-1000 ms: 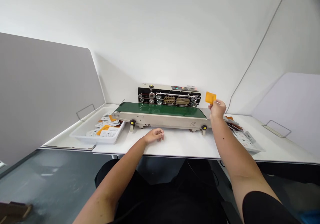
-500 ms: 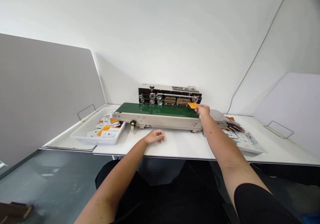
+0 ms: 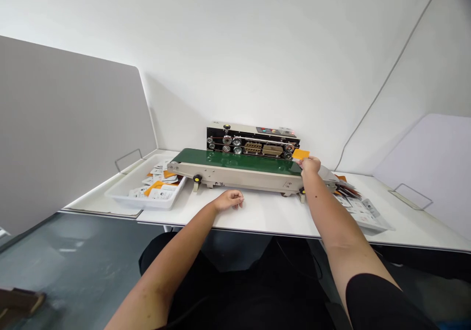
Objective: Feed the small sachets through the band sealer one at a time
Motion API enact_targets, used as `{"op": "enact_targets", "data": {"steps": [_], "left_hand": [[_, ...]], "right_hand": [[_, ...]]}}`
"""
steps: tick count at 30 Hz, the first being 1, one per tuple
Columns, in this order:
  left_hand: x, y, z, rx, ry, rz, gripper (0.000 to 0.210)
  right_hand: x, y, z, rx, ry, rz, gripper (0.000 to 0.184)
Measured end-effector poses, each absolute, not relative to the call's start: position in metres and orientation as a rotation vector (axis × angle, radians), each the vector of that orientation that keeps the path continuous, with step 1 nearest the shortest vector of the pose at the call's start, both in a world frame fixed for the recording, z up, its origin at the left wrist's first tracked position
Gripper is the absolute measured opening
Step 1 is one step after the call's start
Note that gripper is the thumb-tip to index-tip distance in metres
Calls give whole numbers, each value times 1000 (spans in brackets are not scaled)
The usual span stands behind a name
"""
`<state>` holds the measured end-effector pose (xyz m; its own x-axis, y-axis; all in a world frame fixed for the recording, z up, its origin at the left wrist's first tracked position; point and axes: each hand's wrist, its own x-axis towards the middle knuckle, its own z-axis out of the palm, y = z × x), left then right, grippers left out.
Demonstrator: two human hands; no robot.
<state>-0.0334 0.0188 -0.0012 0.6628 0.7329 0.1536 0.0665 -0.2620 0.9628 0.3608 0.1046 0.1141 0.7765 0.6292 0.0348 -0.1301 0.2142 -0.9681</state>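
Observation:
My right hand [image 3: 311, 165] pinches a small orange packet [image 3: 301, 154] by its lower right edge. The packet is at the right end of the band sealer [image 3: 272, 138], beside its rollers and above the green conveyor belt [image 3: 221, 159]. My left hand [image 3: 230, 200] rests on the white table [image 3: 265, 214] in front of the conveyor. Its fingers are loosely curled, with nothing visible in them.
On the left stands a white plastic bin [image 3: 147, 204] with several white and orange packets. To the right, partly behind my forearm, a second tray [image 3: 379, 226] holds more packets. Grey panels [image 3: 73, 133] with wire handles flank the table, and a cable [image 3: 371, 106] runs down the wall.
My right hand has moved right with the orange packet, from in front of the brown sealing block to the sealer's right end. My left hand stays in place. The view has shifted slightly.

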Motion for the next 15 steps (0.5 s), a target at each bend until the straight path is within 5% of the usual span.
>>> {"op": "enact_targets", "data": {"steps": [15], "left_hand": [[-33,16,3,1730,666,722,47]], "right_hand": [[301,129,125,-1305,-618,917,19]]}}
